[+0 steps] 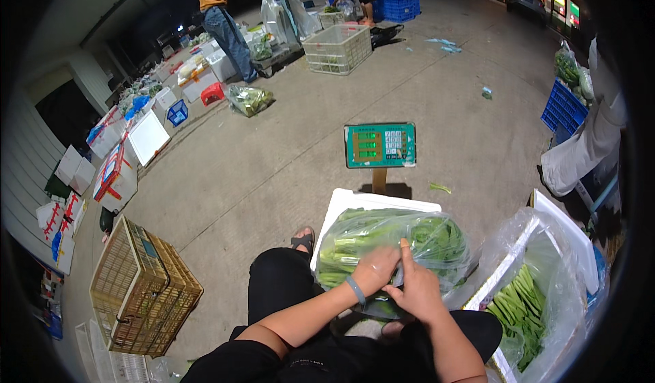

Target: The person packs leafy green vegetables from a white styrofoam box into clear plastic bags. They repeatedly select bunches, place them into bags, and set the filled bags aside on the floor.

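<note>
A clear plastic bag (389, 229) full of leafy green vegetables lies on a white foam lid (353, 199) in front of me. Behind it stands the green display and keypad (379, 145) of a weighing scale. My left hand (377, 268), with a grey band at the wrist, bends its fingers at the bag's near edge; they are slightly blurred. My right hand (419, 286) touches the bag beside it, index finger extended and thumb towards the left hand. Both hands appear to grip the film of the bag, though their fingertips are partly hidden.
At right, a plastic-lined foam box (476, 298) holds long green stalks (517, 301). A yellowish plastic crate (153, 291) stands at left. Foam boxes (115, 178) line the left side. Farther off are a pale crate (337, 50), a bag of vegetables (249, 99) and people beside another scale.
</note>
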The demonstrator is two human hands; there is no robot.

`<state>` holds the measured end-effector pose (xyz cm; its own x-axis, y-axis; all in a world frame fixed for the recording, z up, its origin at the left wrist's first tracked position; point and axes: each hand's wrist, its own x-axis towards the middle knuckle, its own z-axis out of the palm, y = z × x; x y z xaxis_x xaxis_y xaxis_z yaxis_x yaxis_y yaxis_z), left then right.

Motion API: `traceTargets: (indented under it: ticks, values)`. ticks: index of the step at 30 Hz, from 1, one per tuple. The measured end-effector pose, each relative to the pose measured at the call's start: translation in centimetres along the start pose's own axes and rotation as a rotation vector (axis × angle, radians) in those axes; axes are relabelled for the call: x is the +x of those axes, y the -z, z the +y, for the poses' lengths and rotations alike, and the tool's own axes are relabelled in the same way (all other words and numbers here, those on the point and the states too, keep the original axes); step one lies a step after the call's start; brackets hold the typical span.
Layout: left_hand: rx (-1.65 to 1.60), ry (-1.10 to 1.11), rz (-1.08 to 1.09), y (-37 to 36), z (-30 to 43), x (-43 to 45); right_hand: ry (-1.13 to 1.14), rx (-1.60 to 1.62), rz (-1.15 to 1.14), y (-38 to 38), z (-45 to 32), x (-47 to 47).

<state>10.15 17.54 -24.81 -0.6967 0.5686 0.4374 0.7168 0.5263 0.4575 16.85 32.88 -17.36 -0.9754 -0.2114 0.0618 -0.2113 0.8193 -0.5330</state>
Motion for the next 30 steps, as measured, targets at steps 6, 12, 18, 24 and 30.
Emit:
traceTargets:
  ticks: [6, 12, 18, 24, 30]
  values:
    - [0.088, 0.111, -0.251, 0.3, -0.8, 0.6, -0.003, 0.040, 0.035, -1.1, -0.3, -0.5]
    - [0.071, -0.031, -0.152, 1.1, -0.5, 0.3, -0.187, 0.141, 0.007, -1.7, 0.1, -0.6]
    - [0.360, -0.095, -0.192, 2.3, -2.7, 1.7, -0.170, 0.017, -0.087, -1.5, 1.1, -0.7]
    - [0.350, -0.135, -0.147, 2.7, -4.3, 2.3, -0.150, -0.165, -0.281, 0.2, 1.4, -1.6]
    - [0.349, -0.184, -0.194, 4.8, -3.3, 1.8, 0.081, -0.137, 0.118, -0.4, 2.2, -2.2]
